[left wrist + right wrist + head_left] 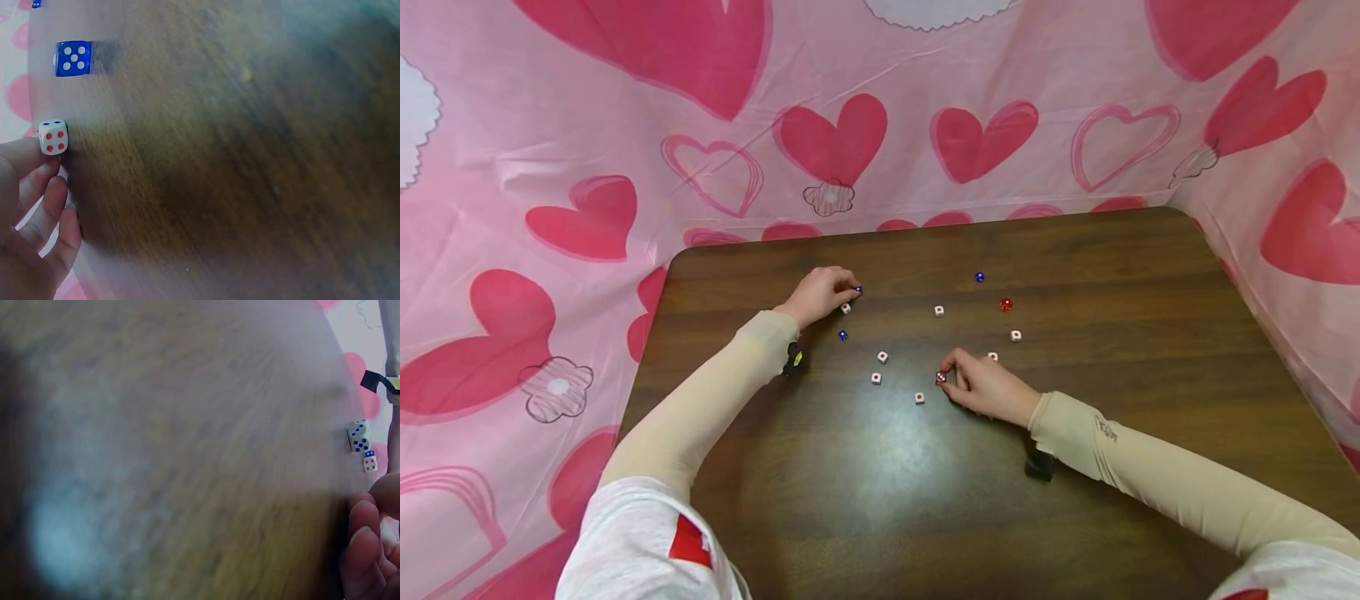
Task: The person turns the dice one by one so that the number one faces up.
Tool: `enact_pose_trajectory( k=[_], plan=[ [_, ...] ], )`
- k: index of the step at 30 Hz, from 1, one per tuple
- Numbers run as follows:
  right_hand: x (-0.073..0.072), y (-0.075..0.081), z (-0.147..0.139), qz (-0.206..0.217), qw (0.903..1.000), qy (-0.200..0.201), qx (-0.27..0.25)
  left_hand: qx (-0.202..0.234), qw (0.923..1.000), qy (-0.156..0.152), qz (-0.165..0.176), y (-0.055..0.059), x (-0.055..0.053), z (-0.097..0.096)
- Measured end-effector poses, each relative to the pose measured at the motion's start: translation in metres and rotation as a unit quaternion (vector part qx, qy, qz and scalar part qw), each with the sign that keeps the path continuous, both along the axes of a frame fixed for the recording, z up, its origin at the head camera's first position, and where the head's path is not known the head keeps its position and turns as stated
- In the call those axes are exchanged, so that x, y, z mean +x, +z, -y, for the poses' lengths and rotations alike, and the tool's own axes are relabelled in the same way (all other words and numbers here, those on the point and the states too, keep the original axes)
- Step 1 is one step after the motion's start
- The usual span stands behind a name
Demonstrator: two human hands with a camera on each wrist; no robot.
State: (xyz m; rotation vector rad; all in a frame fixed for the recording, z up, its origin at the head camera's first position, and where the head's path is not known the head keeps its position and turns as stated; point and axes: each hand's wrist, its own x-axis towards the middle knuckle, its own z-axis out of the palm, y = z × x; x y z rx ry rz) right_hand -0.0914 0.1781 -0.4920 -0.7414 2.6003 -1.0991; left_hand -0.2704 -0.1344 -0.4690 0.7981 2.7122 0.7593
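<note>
My left hand point(826, 293) pinches a blue die point(858, 290) between thumb and fingertips at the far left of the table. Just under that thumb lies a white die point(846, 308), and a second blue die point(843, 335) sits nearer. The left wrist view has the white die point(54, 137) overlapping the thumb and hiding the held one. Near the middle, my right hand point(992, 387) holds a red die point(941, 377) by thumb and index finger. Behind its knuckles a white die point(992, 357) partly shows. In the right wrist view the fingers point(364, 544) cover the red die.
More white dice point(882, 357) lie between the hands, one of them point(919, 398) close to the right fingertips. Farther back are a blue die point(980, 277), a red die point(1006, 305) and white dice point(938, 311). A pink heart-print cloth point(835, 133) hangs behind the brown table point(880, 517).
</note>
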Motion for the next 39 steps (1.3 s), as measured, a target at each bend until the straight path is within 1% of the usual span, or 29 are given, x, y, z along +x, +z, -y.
enact_pose_trajectory(
  k=[8, 12, 15, 16, 18, 23, 25, 27, 35, 37, 39],
  plan=[
    [0.0022, -0.0036, -0.0044, 0.027, 0.9988, -0.004, -0.04, 0.001, 1.0, -0.003, -0.004, -0.0009, 0.0006, -0.0013],
    [0.0032, -0.0036, -0.0061, 0.048, 0.997, -0.007, -0.06, 0.003, 1.0, 0.0, 0.0, -0.0017, 0.001, -0.0006],
    [0.0032, -0.0041, -0.0063, 0.055, 0.9963, -0.011, -0.065, 0.004, 1.0, 0.002, 0.002, -0.0021, 0.0011, -0.0004],
    [0.003, -0.0044, -0.006, 0.053, 0.9965, -0.012, -0.063, 0.003, 1.0, 0.002, 0.002, -0.0021, 0.0012, -0.0004],
    [0.0022, -0.0057, -0.0052, 0.035, 0.998, -0.012, -0.052, 0.004, 1.0, 0.003, 0.002, -0.0022, 0.0012, -0.0004],
    [0.0002, -0.0075, -0.0012, -0.037, 0.9993, -0.005, 0.0, 0.006, 1.0, 0.007, 0.002, -0.002, 0.0015, -0.0007],
    [-0.0002, -0.0077, 0.0001, -0.052, 0.9985, -0.004, 0.013, 0.005, 0.9999, 0.008, 0.004, -0.0021, 0.0017, -0.0008],
    [-0.0002, -0.0078, 0.0009, -0.057, 0.9982, -0.004, 0.018, 0.003, 0.9999, 0.009, 0.007, -0.002, 0.002, -0.0008],
    [-0.0018, -0.0081, 0.0005, -0.033, 0.9994, -0.009, 0.004, 0.0, 0.9999, 0.011, 0.012, -0.0007, 0.0023, -0.001],
    [-0.0022, -0.0072, 0.0, -0.018, 0.9998, -0.01, 0.002, 0.0, 0.9998, 0.012, 0.013, -0.0003, 0.0024, -0.0009],
    [-0.0021, -0.0066, -0.0005, 0.007, 0.9999, -0.015, -0.004, 0.0, 0.9998, 0.011, 0.014, -0.0008, 0.0021, -0.0009]
  ],
)
